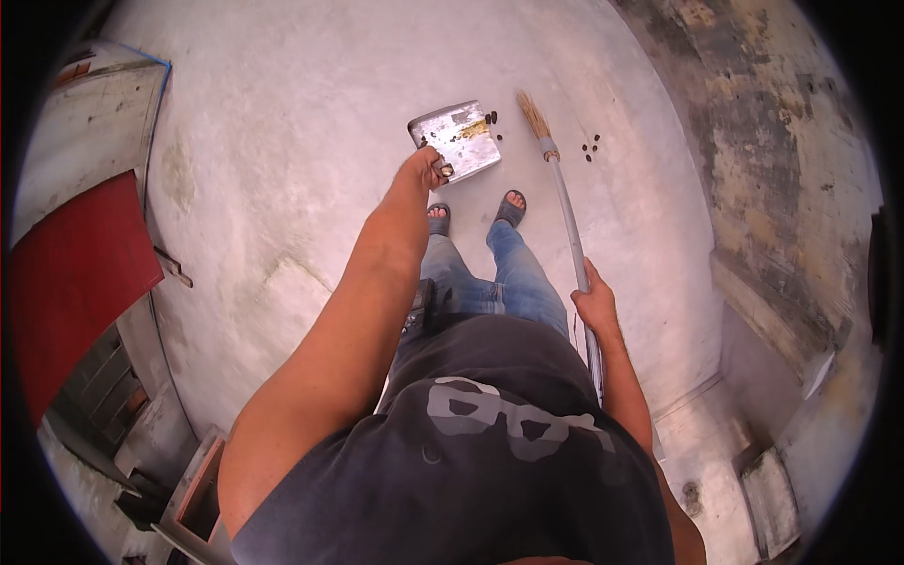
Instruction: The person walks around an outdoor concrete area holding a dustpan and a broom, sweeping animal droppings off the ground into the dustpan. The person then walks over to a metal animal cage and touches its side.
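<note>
Clutching 1 broom (567,212) in right hand (595,301) — bristles (534,113) forward, left-slanting long axis — right of 1 dustpan (468,155) clamped in left hand (428,166). Counted 4 dark bits (593,147) right of broom.

Red sheet (85,278) and stained wall (753,113) at opposite sides

At left, the red sheet is seen above partly hidden grey blocks (99,377). Higher up, a pale panel (105,122) is bordered by a blue strip (165,99). At lower left, a reddish-rimmed box (198,476) is partly shown. On the right, the wall is marked by dark patches, and a pale slab (770,499) is seen at lower right.
</note>
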Demonstrator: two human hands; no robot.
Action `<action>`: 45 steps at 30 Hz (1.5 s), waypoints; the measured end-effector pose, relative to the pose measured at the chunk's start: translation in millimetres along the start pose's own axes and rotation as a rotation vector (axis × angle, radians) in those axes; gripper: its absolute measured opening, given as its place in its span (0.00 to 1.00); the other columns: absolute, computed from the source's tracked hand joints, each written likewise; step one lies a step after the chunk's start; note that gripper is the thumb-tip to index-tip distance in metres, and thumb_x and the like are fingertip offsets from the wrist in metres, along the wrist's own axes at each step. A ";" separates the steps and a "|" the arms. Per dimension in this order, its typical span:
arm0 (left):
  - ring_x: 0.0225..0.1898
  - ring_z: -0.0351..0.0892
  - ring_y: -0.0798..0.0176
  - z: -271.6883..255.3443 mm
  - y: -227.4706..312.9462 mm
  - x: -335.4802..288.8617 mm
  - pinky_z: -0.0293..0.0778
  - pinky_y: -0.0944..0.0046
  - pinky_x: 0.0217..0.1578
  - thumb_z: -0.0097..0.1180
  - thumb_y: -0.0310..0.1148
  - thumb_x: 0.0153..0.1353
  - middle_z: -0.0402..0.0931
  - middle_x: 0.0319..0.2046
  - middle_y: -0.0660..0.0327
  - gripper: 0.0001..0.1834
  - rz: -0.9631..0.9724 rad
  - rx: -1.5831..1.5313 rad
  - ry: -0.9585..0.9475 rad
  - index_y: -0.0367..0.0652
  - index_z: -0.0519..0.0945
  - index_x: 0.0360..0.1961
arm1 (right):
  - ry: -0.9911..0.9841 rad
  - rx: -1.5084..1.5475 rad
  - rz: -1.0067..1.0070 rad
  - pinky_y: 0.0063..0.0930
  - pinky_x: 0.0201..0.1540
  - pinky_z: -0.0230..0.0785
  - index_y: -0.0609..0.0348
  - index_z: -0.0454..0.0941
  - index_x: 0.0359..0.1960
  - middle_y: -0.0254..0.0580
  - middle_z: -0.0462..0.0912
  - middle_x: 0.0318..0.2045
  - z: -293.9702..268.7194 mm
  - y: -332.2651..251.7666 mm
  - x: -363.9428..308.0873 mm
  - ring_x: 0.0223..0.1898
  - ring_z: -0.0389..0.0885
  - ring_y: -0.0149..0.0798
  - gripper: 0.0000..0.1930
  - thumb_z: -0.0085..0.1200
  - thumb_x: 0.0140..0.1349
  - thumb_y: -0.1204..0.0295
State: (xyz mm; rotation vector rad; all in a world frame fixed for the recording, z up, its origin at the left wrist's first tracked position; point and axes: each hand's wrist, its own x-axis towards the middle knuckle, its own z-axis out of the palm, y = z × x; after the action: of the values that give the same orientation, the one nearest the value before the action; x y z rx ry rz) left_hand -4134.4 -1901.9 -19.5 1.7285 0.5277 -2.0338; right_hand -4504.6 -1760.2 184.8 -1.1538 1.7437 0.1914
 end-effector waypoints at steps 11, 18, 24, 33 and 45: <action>0.09 0.62 0.72 -34.9 9.4 17.2 0.66 0.69 0.10 0.37 0.29 0.58 0.63 0.12 0.70 0.07 -0.104 0.024 0.000 0.46 0.69 0.28 | -0.262 0.184 0.231 0.25 0.35 0.67 0.49 0.56 0.60 0.51 0.77 0.32 5.9 -4.5 -74.9 0.29 0.76 0.38 0.37 0.47 0.42 0.77; 0.08 0.61 0.73 -65.0 21.9 17.6 0.62 0.75 0.07 0.36 0.36 0.58 0.60 0.08 0.68 0.14 -0.300 -0.017 0.025 0.43 0.61 0.17 | -0.038 0.391 0.207 0.24 0.29 0.65 0.57 0.55 0.60 0.47 0.75 0.28 49.6 -27.4 -59.0 0.22 0.70 0.34 0.36 0.48 0.42 0.76; 0.08 0.61 0.71 -56.2 23.8 5.2 0.63 0.73 0.07 0.34 0.26 0.54 0.60 0.10 0.67 0.05 -0.198 -0.069 -0.001 0.43 0.62 0.23 | -0.268 0.376 0.064 0.26 0.48 0.63 0.50 0.56 0.60 0.56 0.73 0.47 122.3 -21.6 -64.8 0.47 0.74 0.45 0.35 0.47 0.44 0.75; 0.09 0.61 0.76 -70.3 29.3 -21.4 0.63 0.77 0.08 0.36 0.36 0.59 0.59 0.09 0.71 0.15 -0.313 0.111 -0.074 0.45 0.60 0.16 | -0.048 0.401 0.183 0.26 0.34 0.67 0.50 0.56 0.60 0.47 0.77 0.27 97.3 -15.2 -113.7 0.26 0.74 0.35 0.36 0.48 0.44 0.77; 0.08 0.59 0.73 52.6 -16.2 -15.3 0.62 0.74 0.09 0.35 0.35 0.58 0.58 0.07 0.70 0.14 -0.218 0.387 -0.040 0.46 0.60 0.15 | 0.258 0.423 0.412 0.25 0.29 0.64 0.52 0.56 0.60 0.42 0.72 0.23 28.9 62.7 -81.5 0.23 0.70 0.33 0.35 0.46 0.44 0.77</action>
State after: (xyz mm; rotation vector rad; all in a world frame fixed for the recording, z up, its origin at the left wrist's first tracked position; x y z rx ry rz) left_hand -4184.6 -1915.5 4.1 1.9079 0.3358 -2.4495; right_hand -4529.9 -1660.2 212.6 -0.5231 2.1110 -0.0845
